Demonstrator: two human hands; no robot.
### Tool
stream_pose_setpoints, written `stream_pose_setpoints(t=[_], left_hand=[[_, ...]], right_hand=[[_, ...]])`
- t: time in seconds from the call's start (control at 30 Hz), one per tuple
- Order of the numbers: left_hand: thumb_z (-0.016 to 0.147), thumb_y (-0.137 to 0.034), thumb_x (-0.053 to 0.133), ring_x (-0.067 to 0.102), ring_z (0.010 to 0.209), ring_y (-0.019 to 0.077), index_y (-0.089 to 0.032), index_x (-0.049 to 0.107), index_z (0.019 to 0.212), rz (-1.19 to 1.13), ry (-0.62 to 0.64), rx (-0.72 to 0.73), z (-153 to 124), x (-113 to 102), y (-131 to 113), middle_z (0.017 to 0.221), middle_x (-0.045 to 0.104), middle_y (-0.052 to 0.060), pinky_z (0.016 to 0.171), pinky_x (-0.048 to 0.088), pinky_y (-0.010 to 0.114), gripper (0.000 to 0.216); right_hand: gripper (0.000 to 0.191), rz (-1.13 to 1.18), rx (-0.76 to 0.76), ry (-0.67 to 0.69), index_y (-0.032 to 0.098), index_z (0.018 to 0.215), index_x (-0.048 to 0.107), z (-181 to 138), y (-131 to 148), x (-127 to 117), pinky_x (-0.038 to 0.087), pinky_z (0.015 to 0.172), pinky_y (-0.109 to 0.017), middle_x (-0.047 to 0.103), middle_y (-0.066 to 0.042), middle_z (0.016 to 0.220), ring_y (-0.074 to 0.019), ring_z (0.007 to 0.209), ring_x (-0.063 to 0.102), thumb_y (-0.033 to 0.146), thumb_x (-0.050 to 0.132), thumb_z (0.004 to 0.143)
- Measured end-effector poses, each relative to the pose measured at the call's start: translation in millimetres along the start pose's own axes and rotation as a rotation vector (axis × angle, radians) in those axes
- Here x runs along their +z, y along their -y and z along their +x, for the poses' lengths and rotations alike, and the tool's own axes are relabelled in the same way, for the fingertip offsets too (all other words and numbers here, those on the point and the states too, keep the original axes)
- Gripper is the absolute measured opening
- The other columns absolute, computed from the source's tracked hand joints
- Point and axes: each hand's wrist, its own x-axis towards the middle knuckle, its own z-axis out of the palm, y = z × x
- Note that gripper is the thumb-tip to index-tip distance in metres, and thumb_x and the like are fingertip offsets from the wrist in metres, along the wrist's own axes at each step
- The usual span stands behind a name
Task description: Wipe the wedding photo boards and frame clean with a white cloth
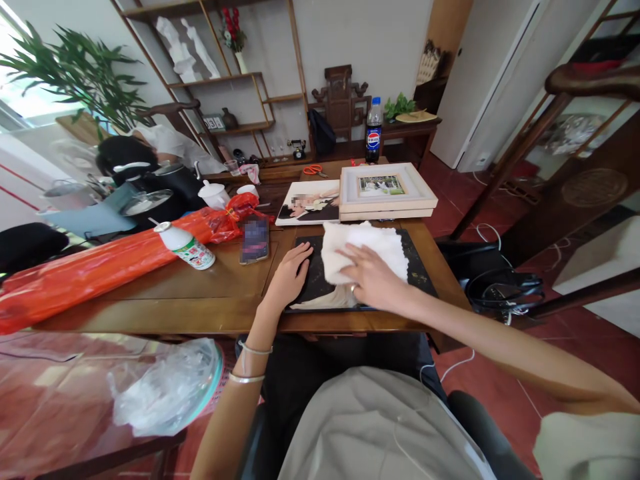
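A dark framed picture (420, 270) lies flat at the near edge of the wooden table (200, 293). A white cloth (367, 247) lies spread on it. My right hand (373, 277) rests flat on the cloth, fingers stretched out, a ring on one finger. My left hand (290, 277) presses flat on the picture's left edge, fingers extended.
Behind the picture sit a stack of white frames (385, 190) and a photo print (310, 203). To the left lie a phone (254, 241), a white bottle (186, 245), a long orange plastic bag (100, 263), pots and a teapot. A Pepsi bottle (373, 132) and scissors (314, 170) stand farther back.
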Motion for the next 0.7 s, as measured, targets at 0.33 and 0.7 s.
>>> stream_pose_setpoints(t=[0.33,0.7], left_hand=[[0.093,-0.021,0.039,0.045,0.131,0.0242,-0.015,0.059,0.124,-0.013,0.042,-0.007,-1,-1,2,0.136,0.054,0.013,0.11,0.036,0.045,0.037],[0.095,-0.024,0.039,0.046,0.13,0.0228,-0.017,0.06,0.123,-0.027,0.004,-0.023,-1,-1,-1,0.135,0.055,0.011,0.111,0.035,0.045,0.036]], right_hand=[[0.039,0.095,-0.264,0.102,0.02,0.112,0.068,-34,25,-3,0.023,0.113,-0.049,0.041,-0.01,0.148,-0.0293,0.14,0.029,0.016,0.061,0.074],[0.026,-0.133,0.047,-0.008,0.013,0.1,0.07,-16,-81,-27,0.043,0.101,-0.045,0.052,-0.017,0.137,-0.0302,0.128,0.047,0.012,0.053,0.081]])
